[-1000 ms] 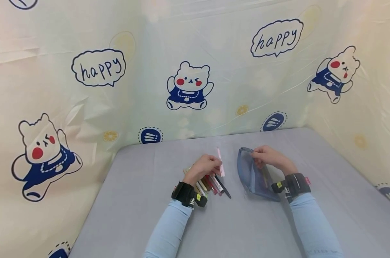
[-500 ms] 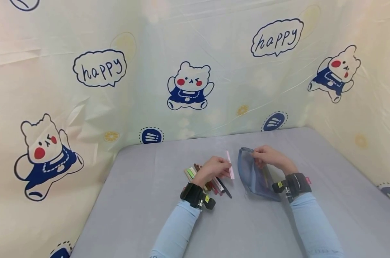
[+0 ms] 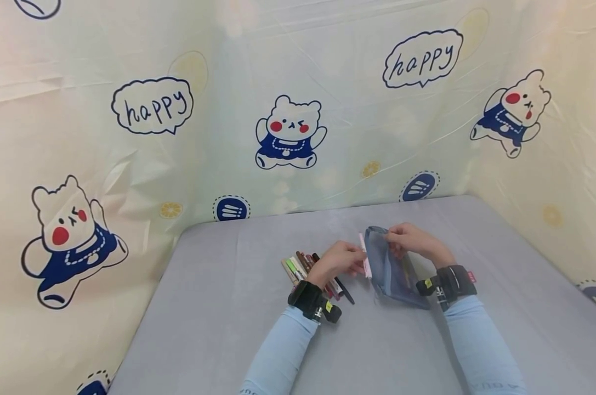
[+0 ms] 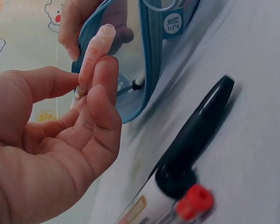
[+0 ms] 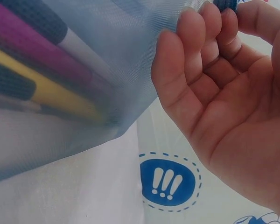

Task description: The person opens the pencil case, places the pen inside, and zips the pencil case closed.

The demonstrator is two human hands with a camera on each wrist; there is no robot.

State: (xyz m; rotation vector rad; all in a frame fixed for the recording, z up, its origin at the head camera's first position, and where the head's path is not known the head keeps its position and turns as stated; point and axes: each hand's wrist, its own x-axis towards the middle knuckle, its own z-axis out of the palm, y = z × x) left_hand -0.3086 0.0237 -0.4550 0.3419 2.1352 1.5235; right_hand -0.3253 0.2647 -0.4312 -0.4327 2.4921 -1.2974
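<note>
My left hand (image 3: 338, 259) pinches a pale pink pen (image 4: 97, 53) between thumb and fingers, close beside the opening of a blue mesh pencil pouch (image 3: 382, 269). In the left wrist view the pen's capped end overlaps the pouch's zippered mouth. With thumb and fingertips, my right hand (image 3: 412, 241) grips the pouch's upper edge, keeping the mouth apart. Through the mesh in the right wrist view show a purple pen (image 5: 46, 44) and a yellow pen (image 5: 56, 88). Partly hidden behind my left hand, a pile of pens (image 3: 298, 265) lies on the table.
A grey cloth covers the table (image 3: 219, 318). Behind it hangs a pale curtain (image 3: 347, 137) printed with bears. At the pile's right side lie a black-capped pen (image 4: 196, 126) and a red-tipped pen (image 4: 195, 203). Each wrist wears a black camera band.
My left hand has carried the pink pen rightward from above the pile to the pouch's left edge, uncovering more of the pens. My right hand and the pouch have stayed in place.
</note>
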